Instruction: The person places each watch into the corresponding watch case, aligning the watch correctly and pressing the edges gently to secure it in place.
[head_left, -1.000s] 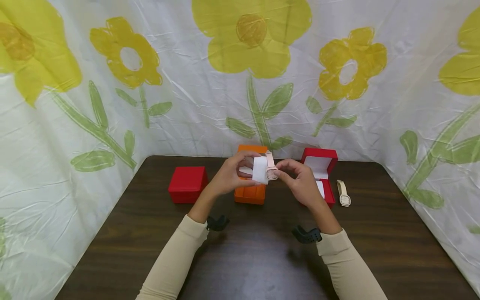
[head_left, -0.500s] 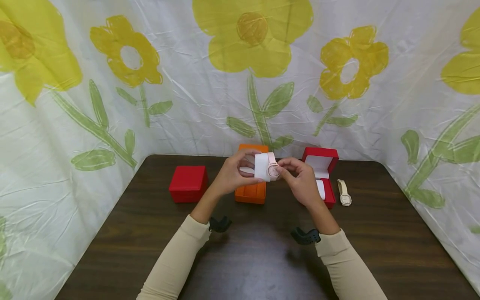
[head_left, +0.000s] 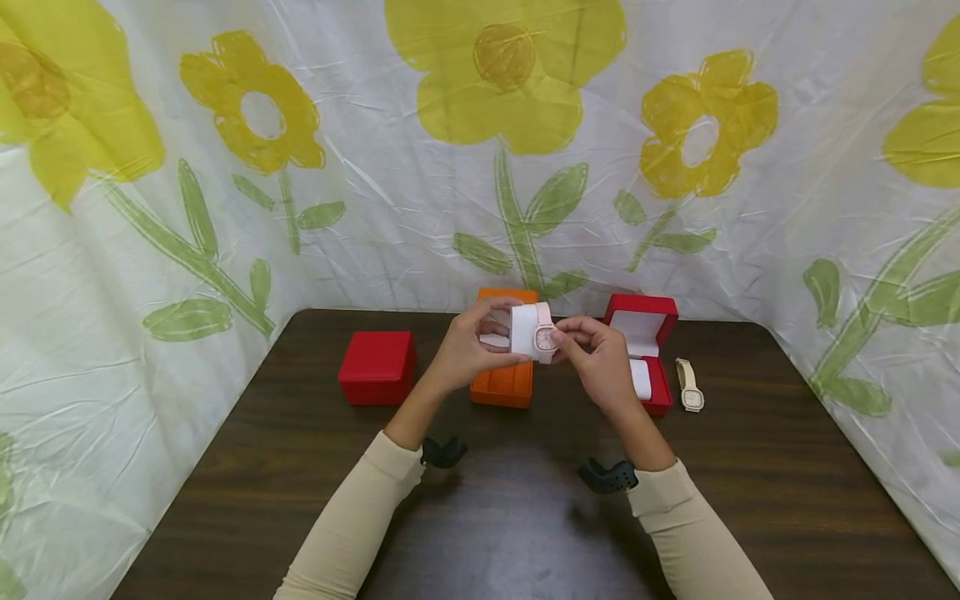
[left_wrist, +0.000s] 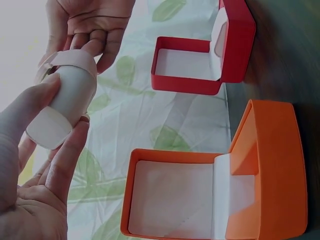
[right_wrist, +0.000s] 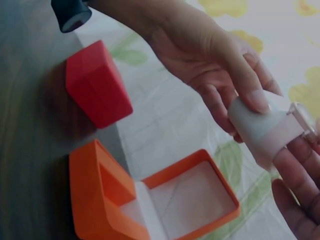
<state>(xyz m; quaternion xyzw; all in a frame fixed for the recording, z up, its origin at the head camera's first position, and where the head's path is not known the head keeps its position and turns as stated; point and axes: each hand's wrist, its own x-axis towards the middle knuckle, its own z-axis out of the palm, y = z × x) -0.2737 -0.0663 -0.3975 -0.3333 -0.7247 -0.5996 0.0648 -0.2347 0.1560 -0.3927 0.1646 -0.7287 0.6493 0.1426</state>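
My left hand (head_left: 465, 346) grips a white watch cushion (head_left: 523, 332) between thumb and fingers, held up over the orange box. A pale pink wristwatch (head_left: 545, 337) is wrapped around the cushion's right end, its squarish dial facing me in the head view. At the dial's right side, my right hand (head_left: 600, 358) pinches the watch with thumb and fingertips. The left wrist view shows the pink strap (left_wrist: 75, 59) circling the far end of the cushion. In the right wrist view, the left thumb presses along the cushion's side (right_wrist: 250, 122).
Below the hands stands an open orange watch box (head_left: 501, 388), its inner compartment holding no cushion. A closed red box (head_left: 377, 368) is at left. An open red box (head_left: 660, 387) with a white cushion stands at right, beside a cream wristwatch (head_left: 688, 387) on the dark table (head_left: 480, 533).
The pink watch has straightened and sits more fully around the cushion's end. The cushion has turned slightly toward the camera and risen a little. Boxes and the cream watch stay put.
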